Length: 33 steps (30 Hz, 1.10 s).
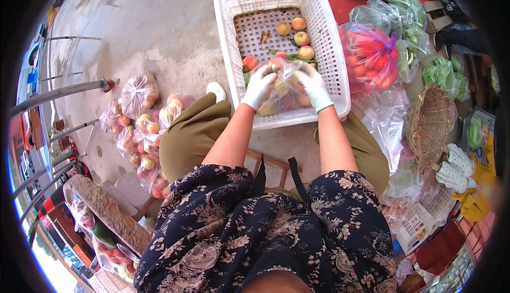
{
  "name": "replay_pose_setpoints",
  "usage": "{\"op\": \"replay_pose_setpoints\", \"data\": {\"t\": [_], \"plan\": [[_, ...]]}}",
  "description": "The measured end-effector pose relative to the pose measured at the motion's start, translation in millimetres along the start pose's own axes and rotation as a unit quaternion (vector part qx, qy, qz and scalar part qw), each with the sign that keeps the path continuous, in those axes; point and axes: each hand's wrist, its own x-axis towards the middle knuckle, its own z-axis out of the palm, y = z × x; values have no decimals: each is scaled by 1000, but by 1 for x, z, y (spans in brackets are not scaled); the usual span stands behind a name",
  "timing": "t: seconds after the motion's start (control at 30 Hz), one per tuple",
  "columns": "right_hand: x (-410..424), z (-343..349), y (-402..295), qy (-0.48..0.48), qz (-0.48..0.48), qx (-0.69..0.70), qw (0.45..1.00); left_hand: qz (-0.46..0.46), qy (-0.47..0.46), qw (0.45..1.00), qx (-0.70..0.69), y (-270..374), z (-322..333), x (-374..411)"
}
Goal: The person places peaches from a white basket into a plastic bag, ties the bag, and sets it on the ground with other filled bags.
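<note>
A large white plastic crate (332, 42) with perforated walls stands between my knees. In its near end rests a clear plastic bag (285, 94) filled with peaches. My left hand (261, 86), in a white glove, grips the bag's top edge from the left. On the right, my gloved right hand (314, 84) pinches the same edge, and the bag's mouth is gathered between both hands. Loose peaches (301, 38) and some green leaves lie on the crate floor beyond the bag. Another peach (250, 63) sits near the left wall. My fingertips are partly hidden by the plastic.
Several tied bags of peaches (139, 94) stand on the concrete floor to the left. To the right are a bag of carrots (370, 62), bagged green vegetables (438, 74), and a wicker basket (430, 125). A person in yellow (480, 197) is at the far right. Metal rails (59, 96) stand left.
</note>
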Motion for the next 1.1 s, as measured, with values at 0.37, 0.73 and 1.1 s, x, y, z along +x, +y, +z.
{"op": "replay_pose_setpoints", "data": {"t": [0.37,0.73,1.1], "plan": [[6,22,35,-9,-79,-315,946,75,183,962,189,-10,-33,-2],[-29,-1,-76,27,-126,-46,991,121,262,957,-5,24,-56,-13],[-101,28,-243,110,-257,30,960,-24,-47,941,-333,130,-31,-116]]}}
